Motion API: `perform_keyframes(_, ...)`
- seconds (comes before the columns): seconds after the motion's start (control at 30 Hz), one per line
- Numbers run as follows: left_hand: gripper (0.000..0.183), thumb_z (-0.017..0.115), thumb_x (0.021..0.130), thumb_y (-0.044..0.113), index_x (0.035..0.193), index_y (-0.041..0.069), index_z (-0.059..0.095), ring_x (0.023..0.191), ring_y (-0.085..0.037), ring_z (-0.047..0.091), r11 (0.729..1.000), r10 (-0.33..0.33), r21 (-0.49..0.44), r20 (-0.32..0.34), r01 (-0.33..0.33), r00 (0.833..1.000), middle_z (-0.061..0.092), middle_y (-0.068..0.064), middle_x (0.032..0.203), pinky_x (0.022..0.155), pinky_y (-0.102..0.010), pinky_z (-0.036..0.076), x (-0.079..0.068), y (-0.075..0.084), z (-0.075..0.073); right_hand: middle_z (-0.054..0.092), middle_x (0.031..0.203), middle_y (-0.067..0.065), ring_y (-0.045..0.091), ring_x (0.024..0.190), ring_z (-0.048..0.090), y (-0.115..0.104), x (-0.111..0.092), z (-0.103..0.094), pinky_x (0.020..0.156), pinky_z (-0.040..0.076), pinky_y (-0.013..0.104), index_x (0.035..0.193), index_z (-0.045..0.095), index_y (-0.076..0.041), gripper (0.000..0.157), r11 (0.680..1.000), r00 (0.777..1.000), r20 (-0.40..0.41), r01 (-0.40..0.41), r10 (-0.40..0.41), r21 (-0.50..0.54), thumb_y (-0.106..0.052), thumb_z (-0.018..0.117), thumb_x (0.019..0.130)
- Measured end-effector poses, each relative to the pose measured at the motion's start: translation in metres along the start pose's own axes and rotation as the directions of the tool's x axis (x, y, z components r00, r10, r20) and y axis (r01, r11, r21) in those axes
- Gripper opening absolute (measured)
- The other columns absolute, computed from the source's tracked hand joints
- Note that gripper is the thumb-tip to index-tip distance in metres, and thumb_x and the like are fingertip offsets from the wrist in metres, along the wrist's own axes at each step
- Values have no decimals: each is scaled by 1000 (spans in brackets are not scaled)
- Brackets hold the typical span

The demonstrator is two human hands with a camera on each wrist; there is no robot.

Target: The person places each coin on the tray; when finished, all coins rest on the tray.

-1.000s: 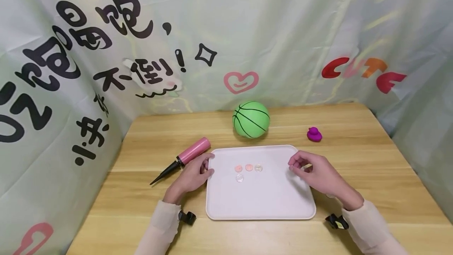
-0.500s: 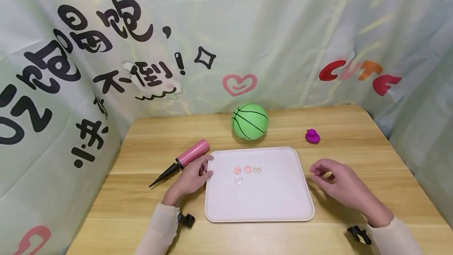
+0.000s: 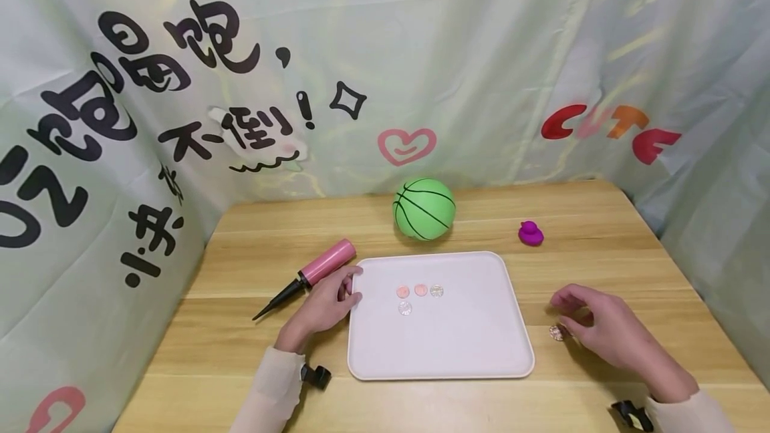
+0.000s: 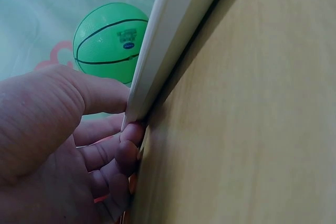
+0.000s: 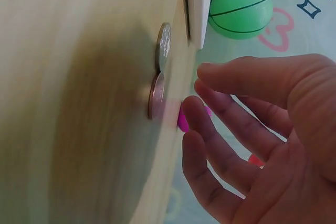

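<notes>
My left hand (image 3: 325,301) grips the left edge of the white tray (image 3: 457,346), thumb on the rim and fingertips against its outer side. On the tray lie several coins, among them two copper coins (image 3: 402,291) and a silver coin (image 3: 406,308). To the right of the tray, my right hand (image 3: 609,327) hovers with loosely bent fingers and holds nothing. Two coins lie on the wood close to it: a silvery coin (image 5: 164,48) and a copper coin (image 5: 156,96), which stand apart from the fingers in the right wrist view.
Behind the tray sits a green ball (image 3: 424,209) with black lines. A purple rubber duck (image 3: 531,233) rests at the back right. Left of the tray lies a pink hand pump (image 3: 327,259) with a black nozzle. A printed curtain (image 3: 481,72) encloses the wooden table (image 3: 271,366).
My right hand has moved from over the tray's right edge out to the right, beside the coins on the table. The left hand stays on the tray's edge.
</notes>
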State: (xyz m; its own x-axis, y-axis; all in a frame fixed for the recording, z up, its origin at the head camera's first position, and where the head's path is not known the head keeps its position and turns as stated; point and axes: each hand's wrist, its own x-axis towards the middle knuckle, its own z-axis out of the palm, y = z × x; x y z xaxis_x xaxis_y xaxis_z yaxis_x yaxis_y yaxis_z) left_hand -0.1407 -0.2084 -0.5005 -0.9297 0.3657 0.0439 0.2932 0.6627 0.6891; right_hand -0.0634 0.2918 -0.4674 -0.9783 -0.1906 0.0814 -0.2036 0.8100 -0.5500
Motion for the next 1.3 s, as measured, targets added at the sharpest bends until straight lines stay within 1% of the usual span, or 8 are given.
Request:
perform_keyframes(0.17, 43, 75, 102, 13, 142, 4, 63, 79, -10, 53, 999, 50, -6, -21, -50, 999, 58, -1, 95, 68, -23, 44, 0, -5, 1, 80, 106, 0, 13, 93, 71, 5, -5, -2, 77, 60, 27, 110, 76, -11, 35, 1000, 1000, 15, -17, 18, -23, -2, 93, 81)
perform_keyframes(0.27, 44, 76, 102, 13, 143, 5, 63, 79, -10, 53, 999, 33, -1, -12, -33, 999, 58, -1, 95, 69, -23, 45, 0, -2, 0, 79, 108, 0, 17, 96, 73, 9, -6, -4, 82, 60, 27, 112, 76, -10, 35, 999, 997, 57, -41, 43, -36, -8, 94, 83)
perform_keyframes(0.43, 47, 76, 101, 10, 145, 5, 62, 81, -11, 53, 1000, -30, -2, 10, 30, 999, 58, -2, 97, 71, -24, 44, 1, 3, -2, 77, 106, -3, 2, 92, 67, 15, -8, -4, 82, 59, 25, 112, 75, -10, 34, 998, 995, 84, -43, 47, -40, -8, 93, 83)
perform_keyframes(0.57, 45, 76, 101, 11, 143, 4, 63, 80, -9, 52, 1000, 13, 11, -7, -13, 1000, 58, -1, 95, 70, -23, 44, 2, -3, -1, 75, 102, -4, -7, 87, 59, 18, -7, -1, 77, 58, 23, 111, 75, -10, 30, 999, 996, 80, -31, 32, -13, -5, 90, 85)
perform_keyframes(0.77, 44, 76, 102, 15, 142, 5, 63, 78, -8, 52, 998, 56, -3, -15, -56, 998, 58, 1, 95, 68, -23, 44, 1, -7, 1, 68, 95, -5, -6, 82, 54, 18, -3, -3, 72, 54, 22, 111, 74, -9, 28, 1000, 989, 149, -22, 22, -4, -1, 87, 87)
perform_keyframes(0.97, 47, 76, 100, 11, 145, 5, 62, 80, -12, 53, 1000, -8, -9, 8, 9, 1000, 58, -1, 96, 69, -24, 44, 0, -1, -1, 60, 94, -2, -2, 80, 49, 18, 5, -6, 69, 49, 23, 118, 69, -5, 30, 1000, 965, 262, -7, 4, 14, 2, 82, 92)
perform_keyframes(1.2, 44, 75, 102, 15, 143, 2, 61, 78, -9, 51, 997, 81, -4, -12, -81, 997, 57, -1, 95, 67, -22, 43, -1, -4, -1, 59, 94, -3, -1, 80, 47, 15, 5, -4, 69, 48, 23, 118, 68, -6, 30, 1000, 961, 278, 8, -9, 2, 4, 78, 93)
perform_keyframes(1.3, 45, 76, 101, 12, 143, 2, 62, 78, -10, 52, 999, 47, -13, -4, -47, 999, 58, -2, 95, 68, -23, 44, 0, 0, -2, 59, 94, -3, -1, 81, 46, 15, 4, -3, 68, 46, 23, 117, 68, -7, 30, 1000, 962, 271, 16, -16, 0, 5, 77, 92)
